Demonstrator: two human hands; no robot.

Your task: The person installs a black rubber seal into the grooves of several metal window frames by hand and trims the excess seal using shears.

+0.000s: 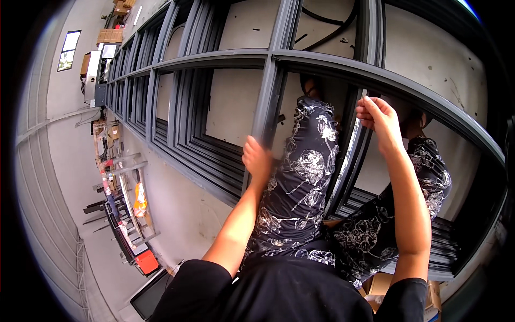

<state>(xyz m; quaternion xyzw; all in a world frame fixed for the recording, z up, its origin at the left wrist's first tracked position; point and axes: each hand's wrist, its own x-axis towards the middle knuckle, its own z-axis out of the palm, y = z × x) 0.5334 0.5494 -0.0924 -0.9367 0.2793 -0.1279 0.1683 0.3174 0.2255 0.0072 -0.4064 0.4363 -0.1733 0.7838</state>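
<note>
A large grey metal frame [267, 110] with crossing bars and several stacked layers lies around my legs. My left hand [257, 160] is at the lower part of one of its bars, blurred by motion, so its grip does not show clearly. Higher up and to the right, my right hand [380, 115] is closed in a pinch, thumb against fingertips. It is beside another bar of the frame, at the upper end of a thin pale strip [347, 153]. Whatever the fingertips hold, if anything, is too small to make out.
My legs [308, 177] in dark patterned trousers stand inside the frame's openings. Black hose or cable [335, 32] lies on the floor at the top. To the left are a rack [124, 201] with an orange bag [140, 199] and a red box [146, 262]. Cardboard boxes [380, 283] sit at lower right.
</note>
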